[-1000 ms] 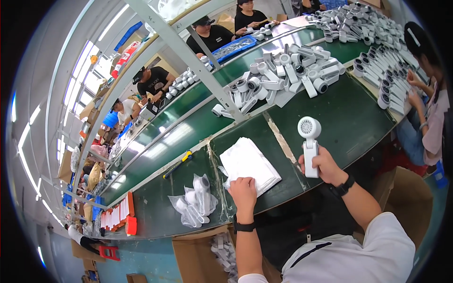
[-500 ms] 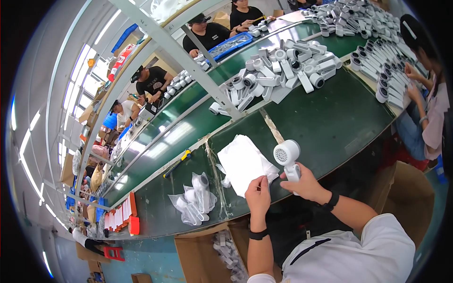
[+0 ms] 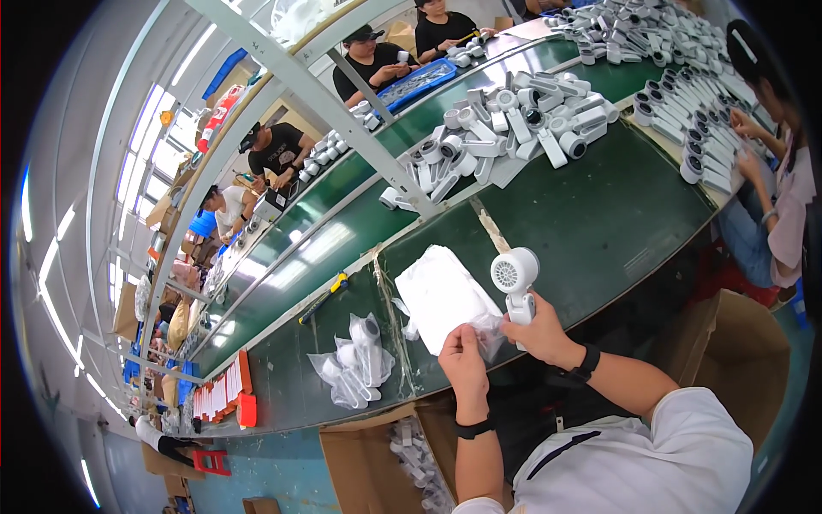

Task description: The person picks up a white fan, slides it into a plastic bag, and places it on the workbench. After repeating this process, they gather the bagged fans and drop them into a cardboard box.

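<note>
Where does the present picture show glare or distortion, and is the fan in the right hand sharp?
Head view: glare whitens patches of the green conveyor belt; head view: the lens curves the front edge of the workbench; head view: the handheld fan looks fairly sharp, grille openings distinct.

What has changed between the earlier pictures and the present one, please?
The right hand moved left and nearer the body, bringing the white handheld fan toward the left hand. The left hand, first resting on the white stack, moved right and now pinches clear plastic at the stack's near corner. The fan stays held; the bagged fans and yellow cutter lie as before.
</note>
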`<state>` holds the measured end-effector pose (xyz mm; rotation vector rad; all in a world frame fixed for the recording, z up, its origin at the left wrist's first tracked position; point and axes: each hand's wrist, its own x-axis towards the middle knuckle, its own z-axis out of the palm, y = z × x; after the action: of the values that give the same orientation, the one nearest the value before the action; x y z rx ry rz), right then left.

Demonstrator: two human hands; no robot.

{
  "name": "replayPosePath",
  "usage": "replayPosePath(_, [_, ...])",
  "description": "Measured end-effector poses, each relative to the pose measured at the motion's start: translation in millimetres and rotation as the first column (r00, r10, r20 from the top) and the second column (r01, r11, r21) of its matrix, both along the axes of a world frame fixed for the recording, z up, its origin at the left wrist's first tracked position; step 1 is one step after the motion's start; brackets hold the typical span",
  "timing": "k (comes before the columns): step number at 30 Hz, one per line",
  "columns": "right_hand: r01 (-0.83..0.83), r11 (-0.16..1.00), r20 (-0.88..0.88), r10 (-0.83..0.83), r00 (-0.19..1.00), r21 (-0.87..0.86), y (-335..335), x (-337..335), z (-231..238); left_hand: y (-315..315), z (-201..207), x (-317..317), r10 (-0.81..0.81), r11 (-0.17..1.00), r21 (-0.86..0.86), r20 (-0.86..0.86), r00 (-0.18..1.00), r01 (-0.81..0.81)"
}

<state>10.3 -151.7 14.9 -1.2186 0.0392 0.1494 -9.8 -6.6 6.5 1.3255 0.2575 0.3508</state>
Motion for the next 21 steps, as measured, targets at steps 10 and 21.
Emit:
replayPosePath(10, [0.193, 0.961, 0.218, -0.149, 0.964, -0.197, -13.3, 0.8, 2.0, -7.4, 13.2, -3.1, -0.001, 0.995, -0.101, -0.024, 1.000, -0.002])
replayPosePath(21, [-0.635, 0.568, -0.038, 0.729, 0.683, -0.523, -90.9, -13.6, 60.1, -8.7, 17.0, -2.5, -0.049, 0.972, 0.234, 0.055, 0.997, 0.035])
